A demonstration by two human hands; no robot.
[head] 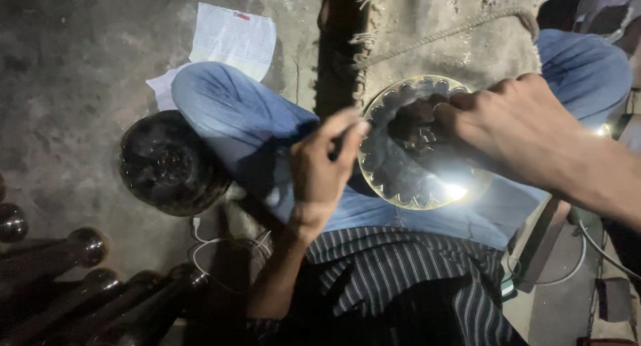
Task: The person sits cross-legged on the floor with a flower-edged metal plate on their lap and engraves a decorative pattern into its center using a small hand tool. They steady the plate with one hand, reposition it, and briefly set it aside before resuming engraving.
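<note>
Concrete floor (73, 86), dim; both hands' grip pinching a scalloped glass dish (400, 179).

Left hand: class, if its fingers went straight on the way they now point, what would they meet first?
Probably the scalloped rim of the glass dish; the left hand points right towards it, though depth is unclear.

Left hand (320, 169) raised at centre, forearm rising from six o'clock, wrist bent, thumb and forefinger pinched toward two o'clock. Right hand (507, 122) reaching in from four o'clock, forearm bare, knuckles up, fingers curled down toward nine o'clock. Both grips closed, fingertips hidden.
</note>
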